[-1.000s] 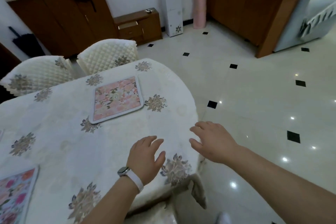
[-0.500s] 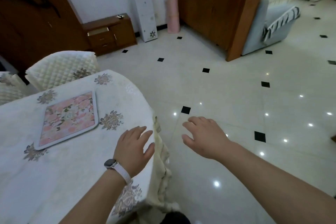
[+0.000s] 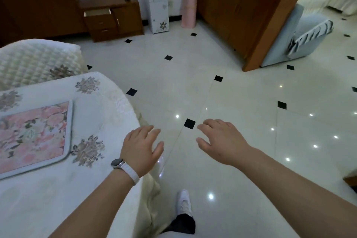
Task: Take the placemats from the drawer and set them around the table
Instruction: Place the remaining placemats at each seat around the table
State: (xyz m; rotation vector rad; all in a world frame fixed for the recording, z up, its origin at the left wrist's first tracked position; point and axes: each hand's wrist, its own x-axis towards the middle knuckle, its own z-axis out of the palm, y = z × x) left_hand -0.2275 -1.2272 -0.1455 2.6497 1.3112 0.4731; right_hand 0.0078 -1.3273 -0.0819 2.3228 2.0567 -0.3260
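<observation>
Placemat [image 3: 32,133] on table [image 3: 108,102], left

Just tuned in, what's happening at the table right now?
A person is setting placemats. One pink floral placemat already lies flat on the table, near a quilted chair. Both hands are empty and open: the left hand hovers at the table's edge, the right hand over the floor. Across the room, the cabinet's top drawer stands open. One foot is stepping forward on the tiles.

A pink floral placemat [image 3: 34,133] with a grey border lies on a cream tablecloth [image 3: 100,106] sprigged with brown flowers. The floor [image 3: 231,92] is white tile with black diamonds; the cabinet [image 3: 114,17] is brown wood.
</observation>
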